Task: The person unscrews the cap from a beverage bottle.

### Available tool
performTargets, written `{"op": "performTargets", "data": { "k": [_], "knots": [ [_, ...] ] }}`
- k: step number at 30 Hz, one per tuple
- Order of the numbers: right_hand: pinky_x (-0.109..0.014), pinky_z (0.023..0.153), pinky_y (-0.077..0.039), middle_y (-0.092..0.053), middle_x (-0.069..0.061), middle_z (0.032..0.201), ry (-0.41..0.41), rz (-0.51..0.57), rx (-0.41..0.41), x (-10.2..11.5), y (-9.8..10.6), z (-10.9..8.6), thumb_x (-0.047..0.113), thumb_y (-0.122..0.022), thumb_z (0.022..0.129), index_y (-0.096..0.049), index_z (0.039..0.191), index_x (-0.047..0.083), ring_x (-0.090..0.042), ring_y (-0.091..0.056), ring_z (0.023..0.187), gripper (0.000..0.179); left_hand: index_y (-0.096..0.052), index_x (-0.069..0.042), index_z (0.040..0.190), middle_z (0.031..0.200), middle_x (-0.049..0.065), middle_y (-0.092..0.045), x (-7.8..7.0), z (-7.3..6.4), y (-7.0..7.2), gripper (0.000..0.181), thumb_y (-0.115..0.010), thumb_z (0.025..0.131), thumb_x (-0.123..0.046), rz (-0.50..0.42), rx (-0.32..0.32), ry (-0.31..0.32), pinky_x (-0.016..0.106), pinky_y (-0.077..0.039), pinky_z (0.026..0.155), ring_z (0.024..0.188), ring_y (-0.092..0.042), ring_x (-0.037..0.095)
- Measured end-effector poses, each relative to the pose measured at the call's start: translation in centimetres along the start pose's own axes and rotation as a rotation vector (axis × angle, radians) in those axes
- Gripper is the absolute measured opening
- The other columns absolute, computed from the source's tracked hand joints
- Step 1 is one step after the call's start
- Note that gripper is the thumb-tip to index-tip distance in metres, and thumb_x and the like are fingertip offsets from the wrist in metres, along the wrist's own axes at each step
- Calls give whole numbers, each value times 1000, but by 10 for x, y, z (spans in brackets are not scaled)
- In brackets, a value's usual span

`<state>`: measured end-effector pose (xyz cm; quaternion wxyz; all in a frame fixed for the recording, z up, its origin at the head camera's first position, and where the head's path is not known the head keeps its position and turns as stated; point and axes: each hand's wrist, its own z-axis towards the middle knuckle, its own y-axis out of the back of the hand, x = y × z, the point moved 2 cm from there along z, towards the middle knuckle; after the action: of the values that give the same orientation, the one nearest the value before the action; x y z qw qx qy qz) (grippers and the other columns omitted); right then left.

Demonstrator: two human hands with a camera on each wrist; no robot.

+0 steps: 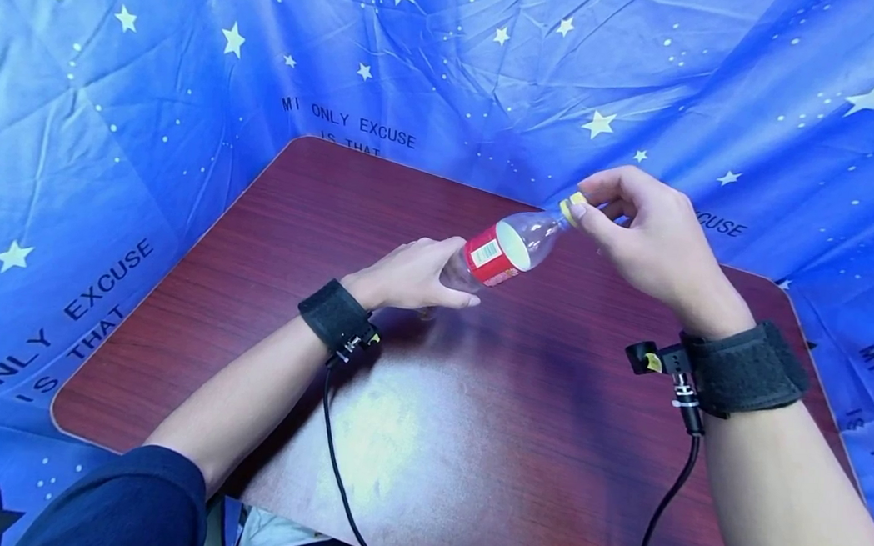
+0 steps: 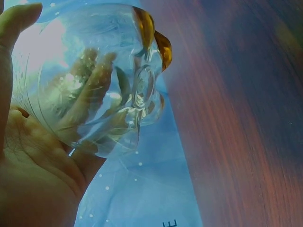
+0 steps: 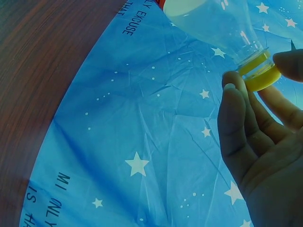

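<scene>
1. Because the left grip (image 1: 418,273) curls round the base end of the clear plastic bottle (image 1: 512,246), thumb on the near side, the bottle is probably steadied there, tilted at the centre of the head view, raised above the bench (image 1: 201,317).
2. Right of centre, the right grip (image 1: 656,245) pinches the yellow cap (image 3: 265,79) between thumb and fingers, seemingly for fine control.
3. A yellow collar (image 3: 254,62) rings the neck, apart from the cap; whether threads engage, I cannot tell.
4. The red label (image 1: 483,257) shows mid-bottle, presumably because each grip takes an end.
</scene>
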<state>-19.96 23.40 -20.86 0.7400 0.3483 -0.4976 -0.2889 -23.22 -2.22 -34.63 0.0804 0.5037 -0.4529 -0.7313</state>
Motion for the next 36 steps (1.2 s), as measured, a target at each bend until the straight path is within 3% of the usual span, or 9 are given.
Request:
{"op": "performTargets", "data": {
  "k": [12,22,36],
  "knots": [
    [-16,69,-45,-70,8,99,60,23,-73,1,-2,0,32,-73,98,-74,118,17,-2,-64,78,24,-58,-13,124,108,-2,-75,3,1,0,55,-82,87,-46,-29,10,-1,32,-59,83,94,-72,8],
    [-11,75,-47,-68,21,99,62,65,-85,0,1,1,21,-72,99,-72,120,13,2,-64,90,23,-58,-15,123,106,-4,-75,8,2,-1,53,-82,88,-46,-54,5,-2,30,-59,83,94,-73,5],
    [-13,74,-45,-67,23,99,35,59,-64,-11,5,0,29,-71,100,-72,122,16,1,-65,80,26,-57,-13,128,110,-2,-76,4,2,2,57,-83,88,-44,-111,-16,-15,32,-59,88,98,-73,8]
  ]
}}
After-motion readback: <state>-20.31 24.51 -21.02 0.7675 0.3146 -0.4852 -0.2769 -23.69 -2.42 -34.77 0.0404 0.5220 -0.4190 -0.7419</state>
